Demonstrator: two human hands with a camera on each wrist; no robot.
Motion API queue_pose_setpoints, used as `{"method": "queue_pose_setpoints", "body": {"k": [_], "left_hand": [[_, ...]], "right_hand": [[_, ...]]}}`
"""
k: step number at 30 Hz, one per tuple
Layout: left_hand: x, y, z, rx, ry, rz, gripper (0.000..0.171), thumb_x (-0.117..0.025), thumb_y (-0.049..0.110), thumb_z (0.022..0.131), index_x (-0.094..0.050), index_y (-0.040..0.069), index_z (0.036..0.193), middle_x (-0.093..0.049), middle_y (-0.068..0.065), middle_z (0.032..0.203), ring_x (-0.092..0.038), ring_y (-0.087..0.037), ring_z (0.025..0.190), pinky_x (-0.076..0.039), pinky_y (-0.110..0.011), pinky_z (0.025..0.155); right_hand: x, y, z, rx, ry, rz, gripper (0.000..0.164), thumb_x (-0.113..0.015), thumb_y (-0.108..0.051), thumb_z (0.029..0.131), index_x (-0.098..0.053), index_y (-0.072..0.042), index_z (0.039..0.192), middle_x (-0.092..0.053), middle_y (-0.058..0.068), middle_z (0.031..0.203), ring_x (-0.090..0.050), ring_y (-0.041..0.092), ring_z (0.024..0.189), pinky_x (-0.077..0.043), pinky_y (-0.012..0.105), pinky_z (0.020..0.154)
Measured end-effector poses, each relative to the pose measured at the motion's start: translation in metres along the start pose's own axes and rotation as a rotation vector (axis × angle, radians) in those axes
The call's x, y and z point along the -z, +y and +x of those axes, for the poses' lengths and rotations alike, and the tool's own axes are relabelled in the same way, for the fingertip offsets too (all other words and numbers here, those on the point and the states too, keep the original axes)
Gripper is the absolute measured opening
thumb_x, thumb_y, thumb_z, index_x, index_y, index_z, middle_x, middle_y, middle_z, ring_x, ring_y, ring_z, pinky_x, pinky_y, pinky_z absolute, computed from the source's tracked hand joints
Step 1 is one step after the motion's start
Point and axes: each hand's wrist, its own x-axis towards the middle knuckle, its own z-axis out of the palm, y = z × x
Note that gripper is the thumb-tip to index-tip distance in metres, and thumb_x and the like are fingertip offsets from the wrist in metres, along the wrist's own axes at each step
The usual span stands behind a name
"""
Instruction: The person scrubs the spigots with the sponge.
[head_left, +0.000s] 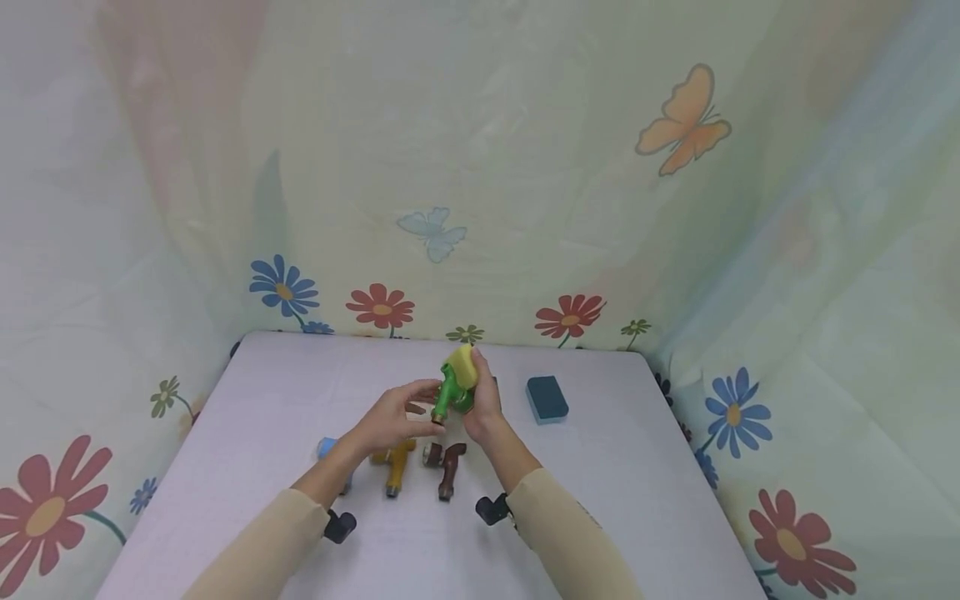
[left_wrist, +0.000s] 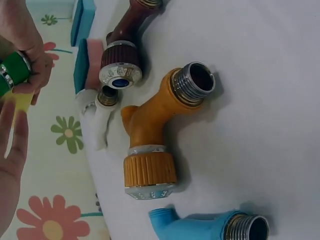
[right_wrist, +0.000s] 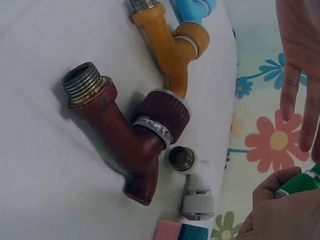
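Observation:
My right hand [head_left: 486,404] holds a green tap [head_left: 447,392] above the table, its fingers round the knob side. A yellow sponge [head_left: 462,365] sits against the tap within that hand's grasp. Close to the tap's threaded end is my left hand [head_left: 393,415], thumb below and fingers above. The left wrist view shows straight fingers [left_wrist: 19,137] on this hand, spread near the sponge. Below the hands lie a maroon tap [right_wrist: 112,130], an orange tap [left_wrist: 150,120] and a blue tap [left_wrist: 200,227]. Farther back rests a white tap [left_wrist: 102,115], hidden by the hands in the head view.
A dark teal sponge [head_left: 547,398] lies on the table [head_left: 600,467] right of the hands. Beside the white tap is a pink and teal sponge [left_wrist: 91,67]. Flower-printed curtain [head_left: 525,167] surrounds the table's back and sides. Black wrist cameras [head_left: 341,527] hang below the sleeves.

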Motion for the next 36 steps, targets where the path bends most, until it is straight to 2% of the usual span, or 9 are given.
{"method": "queue_pose_setpoints", "body": {"k": [4, 10, 14, 18, 21, 23, 27, 31, 36], "left_hand": [[-0.001, 0.001, 0.002, -0.088, 0.054, 0.107, 0.108, -0.093, 0.032, 0.079, -0.027, 0.025, 0.165, -0.034, -0.003, 0.168, -0.043, -0.029, 0.149, -0.048, -0.049, 0.116], [-0.002, 0.007, 0.004, -0.173, 0.022, 0.138, 0.118, -0.093, 0.021, 0.079, -0.016, 0.017, 0.168, -0.024, -0.003, 0.173, -0.030, -0.027, 0.158, -0.042, -0.047, 0.121], [-0.002, 0.009, 0.003, -0.155, 0.030, 0.174, 0.118, -0.093, 0.021, 0.078, -0.017, 0.019, 0.168, -0.023, -0.001, 0.174, -0.029, -0.025, 0.158, -0.040, -0.046, 0.122], [-0.001, 0.007, 0.000, -0.095, 0.097, 0.192, 0.118, -0.095, 0.033, 0.075, -0.021, 0.028, 0.167, -0.035, 0.001, 0.169, -0.037, -0.028, 0.154, -0.038, -0.058, 0.121], [0.003, 0.005, -0.005, -0.058, 0.172, 0.162, 0.122, -0.097, 0.036, 0.071, -0.019, 0.033, 0.165, -0.041, 0.001, 0.165, -0.040, -0.033, 0.151, -0.035, -0.069, 0.118], [0.006, 0.002, -0.007, -0.053, 0.213, 0.134, 0.125, -0.098, 0.035, 0.071, -0.016, 0.034, 0.165, -0.042, 0.000, 0.165, -0.041, -0.036, 0.150, -0.033, -0.072, 0.117], [0.013, -0.002, -0.010, -0.085, 0.252, 0.104, 0.130, -0.098, 0.027, 0.072, -0.009, 0.032, 0.166, -0.042, -0.005, 0.165, -0.040, -0.039, 0.151, -0.030, -0.075, 0.118], [0.017, -0.002, -0.011, -0.097, 0.259, 0.075, 0.131, -0.097, 0.025, 0.073, -0.005, 0.032, 0.166, -0.041, -0.007, 0.166, -0.038, -0.041, 0.152, -0.028, -0.075, 0.119], [0.017, -0.003, -0.011, -0.071, 0.266, -0.003, 0.129, -0.097, 0.029, 0.073, -0.007, 0.037, 0.165, -0.039, -0.006, 0.167, -0.038, -0.039, 0.153, -0.028, -0.073, 0.120]], "right_hand": [[-0.001, 0.000, -0.001, -0.015, -0.022, -0.031, 0.064, -0.050, -0.069, 0.099, -0.057, -0.014, 0.131, -0.059, 0.001, 0.116, -0.060, 0.012, 0.101, -0.053, 0.024, 0.085], [-0.002, -0.001, -0.001, 0.006, -0.044, -0.061, 0.065, -0.052, -0.070, 0.098, -0.057, -0.014, 0.131, -0.058, 0.001, 0.117, -0.058, 0.013, 0.104, -0.050, 0.024, 0.089], [-0.002, -0.002, -0.002, 0.017, -0.074, -0.050, 0.063, -0.048, -0.068, 0.100, -0.056, -0.014, 0.133, -0.058, 0.001, 0.117, -0.058, 0.013, 0.105, -0.050, 0.024, 0.090], [-0.001, -0.003, -0.004, 0.063, -0.064, -0.072, 0.061, -0.049, -0.064, 0.102, -0.054, -0.013, 0.136, -0.056, 0.003, 0.120, -0.055, 0.015, 0.109, -0.046, 0.029, 0.097], [0.004, -0.002, -0.007, 0.197, -0.029, -0.248, 0.055, -0.058, -0.054, 0.103, -0.055, -0.015, 0.142, -0.056, 0.005, 0.131, -0.054, 0.019, 0.119, -0.046, 0.040, 0.105], [0.010, -0.001, -0.011, 0.317, -0.036, -0.420, 0.052, -0.066, -0.042, 0.102, -0.055, -0.019, 0.147, -0.052, 0.006, 0.145, -0.052, 0.026, 0.128, -0.045, 0.050, 0.109], [0.019, -0.002, -0.020, 0.529, -0.186, -0.741, 0.064, -0.077, -0.029, 0.095, -0.051, -0.025, 0.154, -0.035, 0.006, 0.166, -0.039, 0.035, 0.148, -0.039, 0.063, 0.117], [0.018, -0.005, -0.028, 0.610, -0.310, -0.929, 0.074, -0.080, -0.039, 0.091, -0.047, -0.029, 0.157, -0.031, 0.003, 0.169, -0.031, 0.031, 0.155, -0.039, 0.063, 0.118], [0.012, -0.009, -0.024, 0.598, -0.335, -0.972, 0.075, -0.078, -0.046, 0.092, -0.047, -0.028, 0.157, -0.032, 0.006, 0.169, -0.034, 0.031, 0.154, -0.043, 0.061, 0.117]]}}
